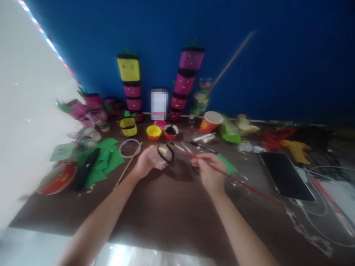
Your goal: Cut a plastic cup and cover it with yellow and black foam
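My left hand [145,162] is wrapped round a small pale cup [162,162] with a black band along its rim; the cup tips so its mouth shows. Between the fingers of my right hand [210,170] is a long red-handled paintbrush [235,180], its dark tip up and left, near the cup but apart from it. Behind the cup stand a pot of black paint [171,131] and a pot of yellow paint [154,132]. A small yellow cup [128,126] with a drawn face and green leaves sits behind my left hand.
Stacks of painted cups [183,87] stand against the blue wall. Green paper [107,160] and a roll of tape [129,148] lie left. Right are a paper cup [211,122], a dark tablet [287,176], cables and a yellow glue gun [298,149].
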`<state>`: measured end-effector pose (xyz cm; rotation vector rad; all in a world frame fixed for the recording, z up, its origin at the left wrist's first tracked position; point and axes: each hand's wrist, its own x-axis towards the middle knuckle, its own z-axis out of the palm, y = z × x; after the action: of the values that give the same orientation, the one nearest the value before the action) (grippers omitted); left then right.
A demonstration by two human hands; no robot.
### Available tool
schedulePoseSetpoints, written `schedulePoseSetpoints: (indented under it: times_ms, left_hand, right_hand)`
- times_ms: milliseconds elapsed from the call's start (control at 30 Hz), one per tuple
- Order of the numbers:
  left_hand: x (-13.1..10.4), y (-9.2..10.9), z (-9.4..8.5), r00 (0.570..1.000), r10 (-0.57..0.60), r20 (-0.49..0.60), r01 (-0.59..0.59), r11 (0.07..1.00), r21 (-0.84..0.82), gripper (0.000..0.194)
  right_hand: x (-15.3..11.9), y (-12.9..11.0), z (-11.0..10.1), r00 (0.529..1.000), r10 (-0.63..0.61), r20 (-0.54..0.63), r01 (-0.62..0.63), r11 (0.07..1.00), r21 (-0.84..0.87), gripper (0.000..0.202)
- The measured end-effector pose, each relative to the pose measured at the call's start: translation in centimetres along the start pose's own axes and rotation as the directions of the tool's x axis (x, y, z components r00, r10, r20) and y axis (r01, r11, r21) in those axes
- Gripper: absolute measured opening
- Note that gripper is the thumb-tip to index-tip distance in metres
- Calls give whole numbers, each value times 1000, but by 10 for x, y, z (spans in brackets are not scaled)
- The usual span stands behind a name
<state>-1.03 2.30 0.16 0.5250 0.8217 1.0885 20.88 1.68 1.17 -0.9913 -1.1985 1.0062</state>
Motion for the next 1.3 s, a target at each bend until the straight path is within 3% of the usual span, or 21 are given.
schedulePoseSetpoints:
  times_ms: [233, 467, 700, 867, 1100, 1300]
  left_hand:
    - [2, 2, -4, 992, -103, 77, 98, 993, 65, 53]
    - [2, 0, 0, 996, -86, 16, 87, 993, -82, 36]
    - [0, -1, 0, 994, -106, 4, 106, 994, -16, 35]
    - [1, -1, -5, 987, -159, -2, 159, 982, 101, 44]
    - [-2, 3, 2, 983, -183, 7, 176, 955, 240, 49]
    - [-1, 2, 0, 982, -188, 30, 173, 945, 279, 52]
  right_hand:
    - [1, -1, 1, 998, 15, 69, -16, 1000, 7, 7]
    - [8, -2, -2, 994, 64, 85, -78, 981, 175, 4]
    - [18, -11, -27, 990, -19, 143, 31, 997, -77, 7]
    - [32, -39, -32, 965, 130, 227, -76, 970, -232, 20]
    - [43, -74, -17, 870, 257, 422, -74, 912, -403, 24]
    - [52, -93, -7, 774, 283, 566, 93, 834, -544, 20]
